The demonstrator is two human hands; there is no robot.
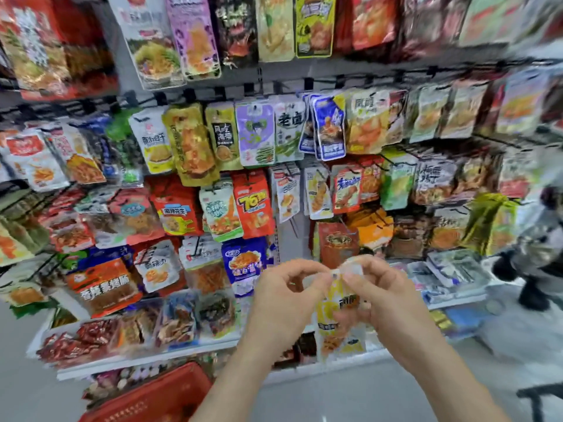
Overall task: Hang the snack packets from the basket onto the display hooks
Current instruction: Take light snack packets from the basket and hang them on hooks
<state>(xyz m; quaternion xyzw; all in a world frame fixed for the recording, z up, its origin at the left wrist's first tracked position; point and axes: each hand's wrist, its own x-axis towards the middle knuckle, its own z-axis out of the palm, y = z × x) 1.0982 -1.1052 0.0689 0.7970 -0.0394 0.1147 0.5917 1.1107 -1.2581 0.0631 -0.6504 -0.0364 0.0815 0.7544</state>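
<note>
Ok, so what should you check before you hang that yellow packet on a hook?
1. Firm hold: left hand and right hand both pinch the yellow packet. Ok.
2. Top edge upward: the packet hangs down from the fingers. Ok.
3. Hanging hole free of fingers: blurred and covered. Cannot tell.
4. A free hook chosen: the display hooks look crowded. Cannot tell.
5. Packet raised to hook height: it sits low, below most hung rows. Not ok.
6. Red basket out of the way: it is below the arms. Ok.
</note>
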